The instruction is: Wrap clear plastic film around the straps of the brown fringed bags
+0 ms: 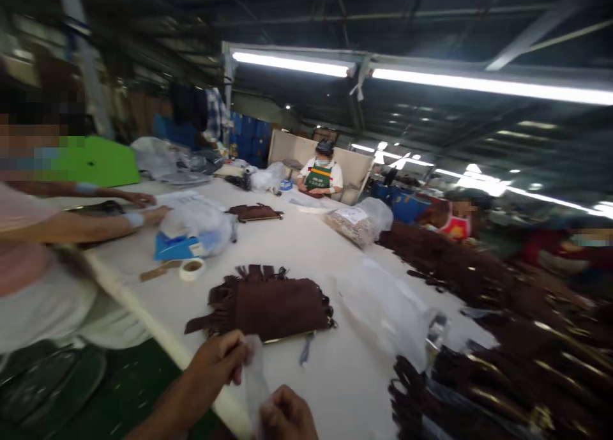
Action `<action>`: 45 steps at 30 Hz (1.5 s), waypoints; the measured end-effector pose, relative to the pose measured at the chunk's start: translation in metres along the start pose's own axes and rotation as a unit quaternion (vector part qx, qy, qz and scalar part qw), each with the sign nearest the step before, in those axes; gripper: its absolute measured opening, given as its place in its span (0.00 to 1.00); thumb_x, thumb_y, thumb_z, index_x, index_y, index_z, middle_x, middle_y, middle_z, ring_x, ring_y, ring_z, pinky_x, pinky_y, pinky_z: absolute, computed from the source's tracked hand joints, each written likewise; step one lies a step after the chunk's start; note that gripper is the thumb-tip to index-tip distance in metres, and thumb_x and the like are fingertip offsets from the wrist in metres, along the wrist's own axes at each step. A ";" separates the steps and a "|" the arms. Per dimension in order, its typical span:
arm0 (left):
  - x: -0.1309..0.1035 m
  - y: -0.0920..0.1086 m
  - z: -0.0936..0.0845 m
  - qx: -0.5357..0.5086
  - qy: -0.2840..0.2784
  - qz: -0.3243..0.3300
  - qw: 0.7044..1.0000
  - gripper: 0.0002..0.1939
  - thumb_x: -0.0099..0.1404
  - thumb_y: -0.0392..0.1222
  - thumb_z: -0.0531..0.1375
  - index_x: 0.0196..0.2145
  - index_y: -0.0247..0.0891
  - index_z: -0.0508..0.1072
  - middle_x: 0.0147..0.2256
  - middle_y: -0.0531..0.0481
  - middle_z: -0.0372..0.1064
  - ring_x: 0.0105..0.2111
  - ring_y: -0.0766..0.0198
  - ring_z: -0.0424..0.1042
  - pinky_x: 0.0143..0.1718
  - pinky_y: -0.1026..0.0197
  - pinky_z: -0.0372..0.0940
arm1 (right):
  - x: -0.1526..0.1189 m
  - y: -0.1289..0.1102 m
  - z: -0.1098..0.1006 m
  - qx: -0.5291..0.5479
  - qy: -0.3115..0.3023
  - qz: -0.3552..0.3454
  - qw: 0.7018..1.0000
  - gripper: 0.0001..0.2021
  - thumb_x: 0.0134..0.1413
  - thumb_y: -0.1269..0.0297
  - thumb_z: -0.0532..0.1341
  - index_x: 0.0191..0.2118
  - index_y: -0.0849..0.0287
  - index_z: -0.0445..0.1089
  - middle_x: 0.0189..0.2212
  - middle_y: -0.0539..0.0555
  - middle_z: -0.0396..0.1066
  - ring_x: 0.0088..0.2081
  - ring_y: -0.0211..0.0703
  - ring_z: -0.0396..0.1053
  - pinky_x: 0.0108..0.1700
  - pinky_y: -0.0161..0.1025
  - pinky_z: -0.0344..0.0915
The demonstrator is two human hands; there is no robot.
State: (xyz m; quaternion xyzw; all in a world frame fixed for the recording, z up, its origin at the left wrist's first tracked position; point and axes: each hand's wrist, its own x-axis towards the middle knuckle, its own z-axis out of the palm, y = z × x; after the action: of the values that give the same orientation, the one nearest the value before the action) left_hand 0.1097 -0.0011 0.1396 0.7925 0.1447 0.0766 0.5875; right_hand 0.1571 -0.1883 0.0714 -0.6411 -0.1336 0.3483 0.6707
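My left hand pinches the upper end of a thin translucent strip, and my right hand has its fingers closed on the lower end, near the bottom edge of the view. The strip hangs between the two hands, over the near edge of the table. Just beyond my left hand lies a dark brown fringed bag, flat on the white table. A small bluish tag sits at its near side, to the right of the strip.
A tape roll and a plastic-covered blue box are at the left, near a co-worker's arms. Another brown bag lies farther back. Clear plastic and piled brown bags occupy the right. A person sits across the table.
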 end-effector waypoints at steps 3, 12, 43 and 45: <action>-0.009 0.007 -0.001 -0.009 0.047 0.005 0.999 0.18 0.65 0.52 0.54 0.23 0.39 0.64 0.16 0.56 0.63 0.20 0.66 0.61 0.26 0.63 0.54 | 0.001 0.013 0.006 -0.006 -0.061 0.014 0.998 0.28 0.40 0.35 0.64 0.24 0.57 0.60 0.16 0.46 0.60 0.21 0.35 0.56 0.24 0.32 0.52; -0.034 -0.029 -0.010 -0.119 0.100 -0.048 0.987 0.15 0.60 0.53 0.60 0.26 0.38 0.67 0.18 0.57 0.64 0.17 0.69 0.57 0.21 0.65 0.51 | 0.007 0.034 0.041 0.012 -0.164 0.059 0.985 0.31 0.43 0.28 0.56 0.28 0.55 0.61 0.17 0.45 0.56 0.19 0.35 0.52 0.24 0.33 0.51; -0.079 -0.092 -0.062 -0.212 0.021 -0.160 0.964 0.27 0.54 0.64 0.62 0.22 0.34 0.69 0.20 0.56 0.57 0.23 0.68 0.53 0.27 0.64 0.47 | 0.049 0.016 0.102 -0.028 -0.167 0.063 0.983 0.15 0.52 0.53 0.63 0.27 0.59 0.63 0.17 0.43 0.60 0.21 0.32 0.54 0.25 0.32 0.50; -0.081 -0.094 -0.061 -0.230 0.017 -0.177 0.957 0.27 0.55 0.65 0.62 0.22 0.34 0.68 0.20 0.56 0.57 0.24 0.67 0.54 0.28 0.64 0.48 | 0.048 0.017 0.099 -0.035 -0.192 0.065 0.979 0.14 0.54 0.54 0.61 0.27 0.59 0.64 0.18 0.45 0.63 0.21 0.33 0.56 0.26 0.32 0.51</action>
State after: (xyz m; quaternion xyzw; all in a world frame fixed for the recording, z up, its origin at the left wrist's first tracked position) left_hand 0.0022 0.0537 0.0721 0.5960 0.2709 0.0158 0.7558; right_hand 0.1247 -0.0833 0.0566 -0.5922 -0.2301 0.5032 0.5857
